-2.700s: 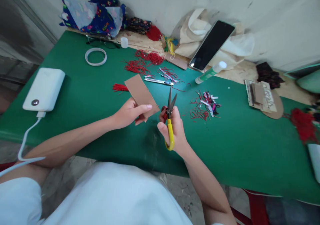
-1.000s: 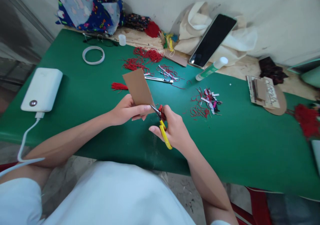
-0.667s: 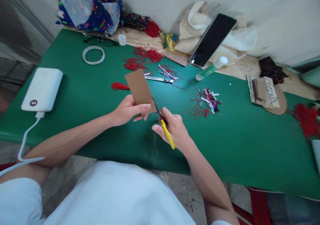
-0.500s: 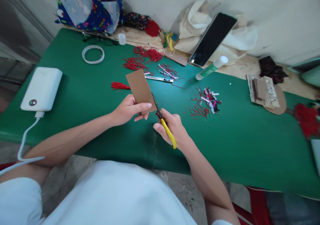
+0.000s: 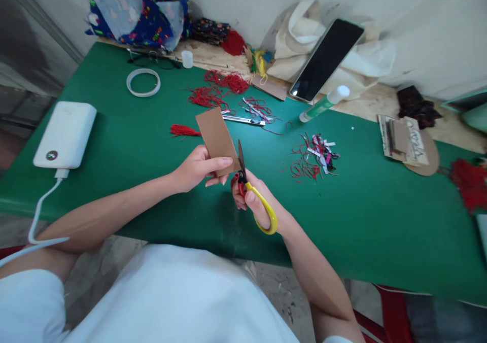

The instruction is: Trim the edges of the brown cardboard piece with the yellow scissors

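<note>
The right hand (image 5: 268, 191) grips scissors (image 5: 248, 184), the left hand (image 5: 196, 168) a card (image 5: 216, 136).
Right thumb through the yellow loop (image 5: 274, 226), blades (image 5: 240, 154) beside the card's edge; left thumb and fingers pinch its lower end above the green table (image 5: 361, 211). Beyond are a knife (image 5: 245, 120) and a glue stick (image 5: 324, 104); farther, a white cup (image 5: 186, 59), its contents too small to tell.

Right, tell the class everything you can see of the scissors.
The scissors have a yellow handle and a red handle, plastic-looking, with dark, metal-looking blades. The person's right hand holds them, thumb through the yellow loop, tips pointing away from the body. The handles stand apart, so they look open. One blade shows beside the cardboard piece; the other is hard to make out.
</note>
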The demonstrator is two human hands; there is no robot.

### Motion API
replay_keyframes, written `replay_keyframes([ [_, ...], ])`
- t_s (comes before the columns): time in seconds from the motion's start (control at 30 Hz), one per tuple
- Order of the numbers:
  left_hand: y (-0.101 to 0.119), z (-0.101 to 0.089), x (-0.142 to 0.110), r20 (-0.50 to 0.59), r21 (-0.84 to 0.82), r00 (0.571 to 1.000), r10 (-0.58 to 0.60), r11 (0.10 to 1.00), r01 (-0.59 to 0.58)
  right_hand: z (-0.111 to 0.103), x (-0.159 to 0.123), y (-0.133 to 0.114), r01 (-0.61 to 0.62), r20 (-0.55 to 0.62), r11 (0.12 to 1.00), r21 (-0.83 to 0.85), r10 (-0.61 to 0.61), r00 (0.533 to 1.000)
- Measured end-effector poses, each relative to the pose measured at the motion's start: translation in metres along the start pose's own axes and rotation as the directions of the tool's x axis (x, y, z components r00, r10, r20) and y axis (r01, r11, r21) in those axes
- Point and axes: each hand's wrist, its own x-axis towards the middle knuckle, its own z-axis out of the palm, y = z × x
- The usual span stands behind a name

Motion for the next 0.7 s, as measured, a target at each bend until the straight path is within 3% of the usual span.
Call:
replay_keyframes([
  [0.13,0.001,0.001,-0.002,-0.006,0.007,1.0,-0.023,1.0,0.023,-0.002,0.0,-0.003,-0.01,0.031,0.994,0.105,0.007,1.0],
  [0.3,0.005,0.003,-0.004,0.009,-0.011,0.999,-0.037,0.999,0.037,-0.003,0.001,-0.006,-0.026,0.033,0.995,0.091,0.023,0.999],
  [0.53,0.003,0.003,-0.005,-0.006,-0.004,0.999,-0.034,0.999,0.034,0.004,0.001,-0.011,-0.033,-0.078,0.993,0.11,0.041,0.996],
  [0.7,0.003,0.003,-0.004,-0.011,0.007,0.999,-0.036,0.999,0.036,0.007,0.001,-0.012,-0.033,-0.096,0.988,0.154,0.048,0.994],
])
